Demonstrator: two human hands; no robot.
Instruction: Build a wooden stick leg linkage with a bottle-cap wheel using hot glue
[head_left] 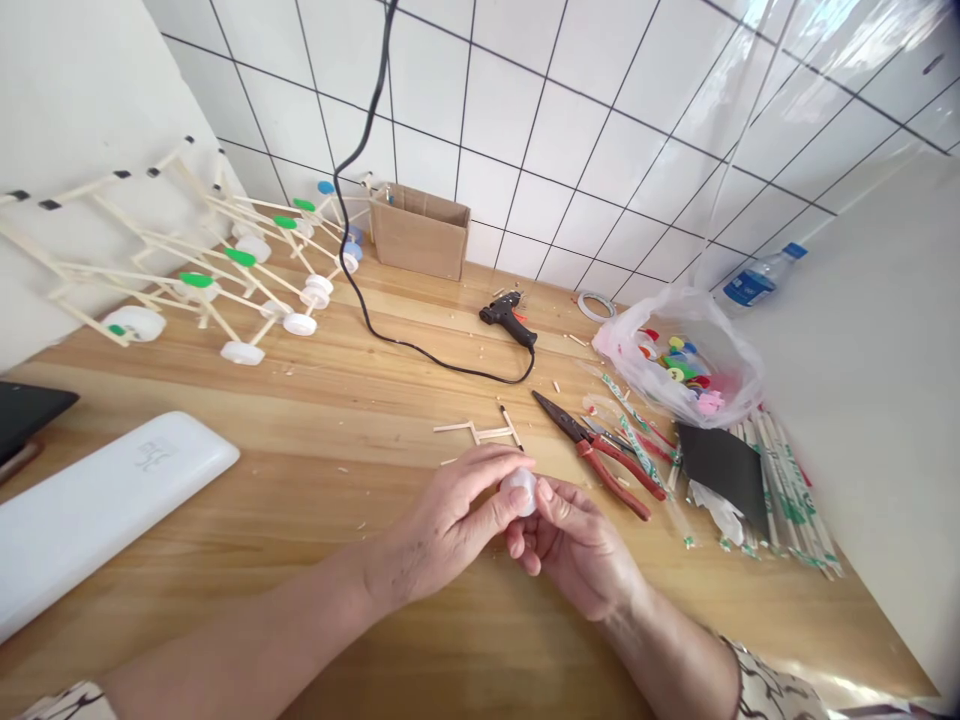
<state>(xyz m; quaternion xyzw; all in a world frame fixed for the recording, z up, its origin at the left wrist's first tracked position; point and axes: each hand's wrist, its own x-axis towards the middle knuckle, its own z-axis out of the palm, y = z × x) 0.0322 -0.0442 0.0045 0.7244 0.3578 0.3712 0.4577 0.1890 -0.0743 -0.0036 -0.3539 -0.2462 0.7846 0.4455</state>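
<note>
left hand (457, 515) and right hand (574, 540) both gripping small white cap (519, 490) above tabletop (337, 440); red-handled pliers (600, 450) lying just beside right hand.

Bright daylight, sharp, wide-angle edge warp.

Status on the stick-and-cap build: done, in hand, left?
Done, it seems: stick frames with caps stand back left. In hand: left hand and right hand pinch a white cap. Probably left: a small stick piece lies loose ahead of the hands, wrapped sticks sit at right; glue gun and pliers lie untouched.
</note>
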